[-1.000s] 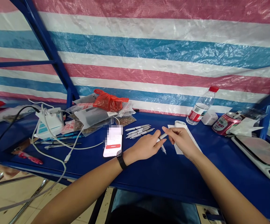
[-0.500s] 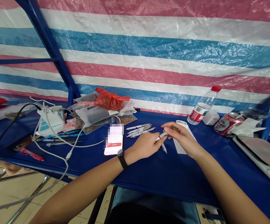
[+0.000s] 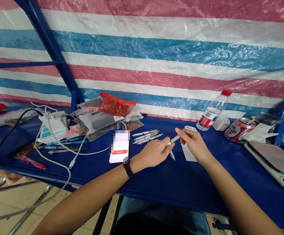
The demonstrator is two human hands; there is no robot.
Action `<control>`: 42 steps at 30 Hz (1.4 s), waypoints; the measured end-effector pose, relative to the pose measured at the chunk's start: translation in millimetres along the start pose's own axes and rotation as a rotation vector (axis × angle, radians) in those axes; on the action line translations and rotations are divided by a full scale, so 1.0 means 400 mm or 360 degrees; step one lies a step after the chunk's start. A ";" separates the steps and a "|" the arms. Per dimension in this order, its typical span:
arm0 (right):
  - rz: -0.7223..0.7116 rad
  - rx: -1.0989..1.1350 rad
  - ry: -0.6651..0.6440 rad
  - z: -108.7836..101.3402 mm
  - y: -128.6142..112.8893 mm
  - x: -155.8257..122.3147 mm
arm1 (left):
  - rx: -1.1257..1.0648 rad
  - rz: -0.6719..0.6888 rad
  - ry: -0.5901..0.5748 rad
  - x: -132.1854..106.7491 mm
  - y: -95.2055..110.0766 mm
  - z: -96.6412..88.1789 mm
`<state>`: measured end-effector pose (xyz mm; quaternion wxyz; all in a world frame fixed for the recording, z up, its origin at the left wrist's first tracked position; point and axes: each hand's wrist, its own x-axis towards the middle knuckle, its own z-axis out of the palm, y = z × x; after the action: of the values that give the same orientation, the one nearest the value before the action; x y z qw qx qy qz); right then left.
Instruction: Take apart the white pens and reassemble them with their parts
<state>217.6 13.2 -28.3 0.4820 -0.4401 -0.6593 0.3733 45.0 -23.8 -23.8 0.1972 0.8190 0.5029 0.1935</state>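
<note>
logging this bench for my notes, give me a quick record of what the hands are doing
left hand: left hand, fingertips on one end of a white pen, black band on wrist
right hand: right hand, pinching the same pen
under hands: white pointed pen part, white paper strip
nearby: row of white pens, phone with blurred screen
rest: blue table, water bottle, red and white can, red plastic bag, white charger with cables

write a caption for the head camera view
The left hand and right hand hold a white pen over a blue table
</note>
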 end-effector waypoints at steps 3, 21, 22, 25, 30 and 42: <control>-0.0030 0.0178 -0.0155 -0.008 -0.006 0.000 | 0.0059 0.0017 0.0085 0.004 -0.009 0.001; 0.0363 0.0382 -0.0077 0.007 0.020 0.001 | 0.0854 0.0083 0.0393 0.005 -0.006 0.016; 0.0306 0.0367 -0.0081 0.006 0.020 0.002 | 0.0800 0.0093 0.0390 0.006 -0.009 0.014; 0.0136 0.0354 -0.0073 0.014 0.019 0.002 | 0.0772 0.0164 0.0397 0.008 -0.015 0.012; 0.0227 0.0524 -0.0048 0.032 0.015 0.000 | 0.0966 0.0121 0.0466 0.008 -0.010 0.006; 0.0308 -0.1668 -0.0370 0.106 -0.022 -0.050 | 0.1030 -0.0348 0.0301 0.022 -0.071 -0.044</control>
<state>177.9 -11.6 -37.2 0.0854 -0.6359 -0.7625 0.0836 18.4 -1.6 -22.4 -0.1004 0.7589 0.6388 0.0770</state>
